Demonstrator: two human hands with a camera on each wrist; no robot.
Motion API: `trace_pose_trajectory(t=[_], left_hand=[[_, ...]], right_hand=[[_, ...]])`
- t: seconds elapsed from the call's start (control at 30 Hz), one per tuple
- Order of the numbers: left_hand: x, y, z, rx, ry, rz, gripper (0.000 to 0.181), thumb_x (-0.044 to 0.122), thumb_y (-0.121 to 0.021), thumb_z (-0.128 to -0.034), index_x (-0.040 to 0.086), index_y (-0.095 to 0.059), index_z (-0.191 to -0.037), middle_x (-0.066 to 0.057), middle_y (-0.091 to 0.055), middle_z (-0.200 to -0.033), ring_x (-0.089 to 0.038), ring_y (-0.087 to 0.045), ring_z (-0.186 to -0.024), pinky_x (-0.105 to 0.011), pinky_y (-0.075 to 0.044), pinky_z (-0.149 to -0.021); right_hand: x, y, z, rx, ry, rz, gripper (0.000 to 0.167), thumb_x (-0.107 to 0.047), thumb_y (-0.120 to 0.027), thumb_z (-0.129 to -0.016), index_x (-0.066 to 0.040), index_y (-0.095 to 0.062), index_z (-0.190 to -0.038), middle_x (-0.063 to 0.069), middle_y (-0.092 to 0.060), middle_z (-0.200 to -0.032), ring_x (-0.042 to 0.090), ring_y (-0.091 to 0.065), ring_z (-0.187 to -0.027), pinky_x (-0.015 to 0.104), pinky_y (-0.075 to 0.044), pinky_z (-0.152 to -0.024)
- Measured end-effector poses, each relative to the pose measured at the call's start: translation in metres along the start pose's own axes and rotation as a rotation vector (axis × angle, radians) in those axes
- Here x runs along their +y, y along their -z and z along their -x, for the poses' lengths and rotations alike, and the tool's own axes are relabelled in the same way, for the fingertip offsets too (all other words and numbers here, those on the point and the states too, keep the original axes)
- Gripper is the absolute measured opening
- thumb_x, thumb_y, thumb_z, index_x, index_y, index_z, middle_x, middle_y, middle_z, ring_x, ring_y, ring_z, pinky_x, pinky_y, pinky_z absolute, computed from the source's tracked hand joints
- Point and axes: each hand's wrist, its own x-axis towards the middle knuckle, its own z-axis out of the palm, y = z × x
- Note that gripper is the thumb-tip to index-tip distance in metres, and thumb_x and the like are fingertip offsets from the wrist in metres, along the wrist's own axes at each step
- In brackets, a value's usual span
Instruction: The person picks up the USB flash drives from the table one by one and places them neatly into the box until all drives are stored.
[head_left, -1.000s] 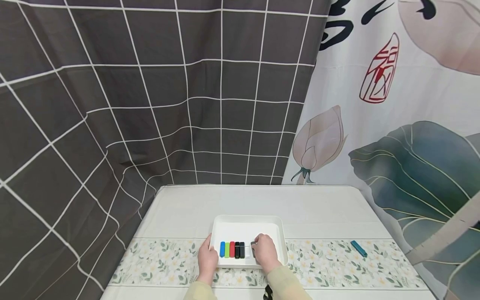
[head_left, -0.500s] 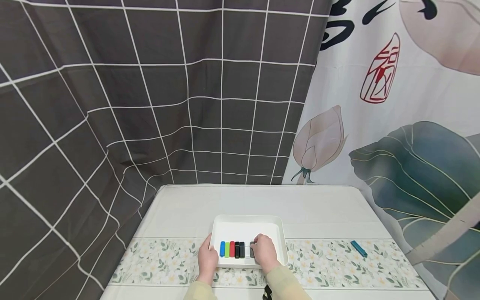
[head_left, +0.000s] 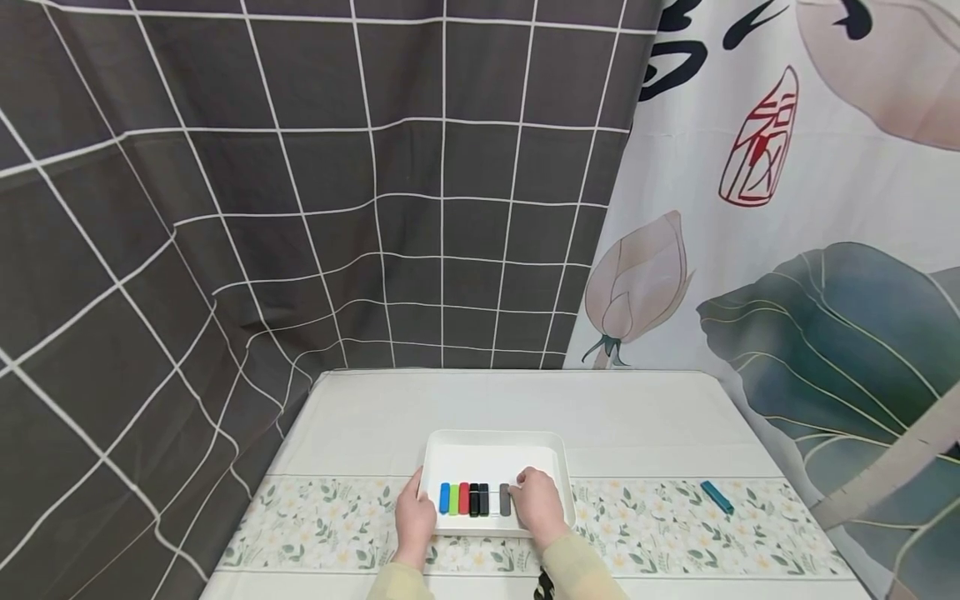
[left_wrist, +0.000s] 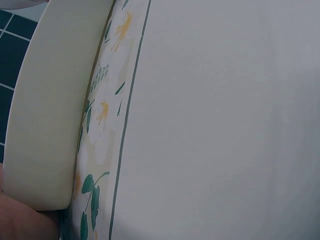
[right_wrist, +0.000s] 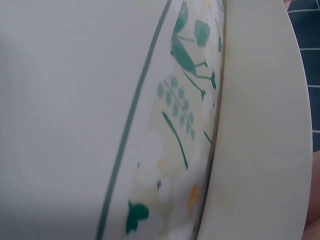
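A white tray (head_left: 491, 454) stands on the table in the head view. Inside it, a row of small upright bars runs left to right: blue (head_left: 445, 498), green, red, two dark ones, white and grey (head_left: 505, 500); their kind is too small to tell. My left hand (head_left: 416, 518) grips the tray's left side; in the left wrist view a bit of that hand (left_wrist: 25, 220) shows by the tray wall. Just right of the grey bar, my right hand (head_left: 537, 504) has bent fingers and holds nothing visible; whether it touches the bar is unclear.
A teal bar (head_left: 717, 497) lies on the floral strip (head_left: 637, 525) to the right. A dark grid-patterned cloth (head_left: 405, 233) hangs behind and left of the table. A white printed curtain (head_left: 675, 167) hangs on the right.
My right hand has let go of the grey bar and shifted slightly right, so the bar now shows fully at the row's right end. The left hand stays on the tray.
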Motion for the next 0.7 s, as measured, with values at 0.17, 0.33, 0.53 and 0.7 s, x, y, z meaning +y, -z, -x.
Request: trace_pose_trajectory(t=[0.17,0.33,0.53,0.7], left_hand=[[0.001,0.000,0.000,-0.001,0.008,-0.004,0.055,-0.012,-0.042,-0.0942,-0.007,-0.047,-0.148,-0.030,-0.048,-0.153,-0.052,-0.041,-0.144,-0.063,-0.037,-0.122],[0.001,0.000,0.000,-0.003,0.011,-0.008,0.054,-0.011,-0.042,-0.0954,-0.007,-0.047,-0.149,-0.030,-0.048,-0.152,-0.052,-0.041,-0.144,-0.063,-0.037,-0.122],[0.002,0.000,0.001,-0.012,0.023,-0.015,0.054,-0.011,-0.042,-0.0962,-0.006,-0.045,-0.150,-0.030,-0.048,-0.153,-0.053,-0.042,-0.143,-0.064,-0.038,-0.120],[0.003,0.000,0.002,-0.014,0.024,-0.021,0.055,-0.012,-0.042,-0.0954,-0.006,-0.045,-0.150,-0.030,-0.047,-0.153,-0.053,-0.041,-0.144,-0.064,-0.038,-0.120]], right_hand=[[0.001,0.003,0.001,0.005,-0.001,-0.003,0.020,-0.013,-0.072,-0.093,0.001,-0.070,-0.105,0.013,-0.072,-0.096,0.022,-0.070,-0.087,0.037,-0.066,-0.077],[0.000,0.005,0.000,0.005,-0.003,0.005,0.019,-0.013,-0.072,-0.093,0.001,-0.070,-0.105,0.012,-0.072,-0.095,0.019,-0.069,-0.084,0.034,-0.065,-0.073],[-0.001,0.010,0.000,0.000,-0.011,0.002,0.018,-0.013,-0.071,-0.094,0.001,-0.069,-0.105,0.013,-0.072,-0.095,0.017,-0.068,-0.080,0.031,-0.064,-0.068],[0.000,0.014,0.000,0.006,0.006,-0.002,0.017,-0.013,-0.071,-0.094,0.001,-0.069,-0.105,0.013,-0.073,-0.096,0.018,-0.069,-0.080,0.032,-0.065,-0.069]])
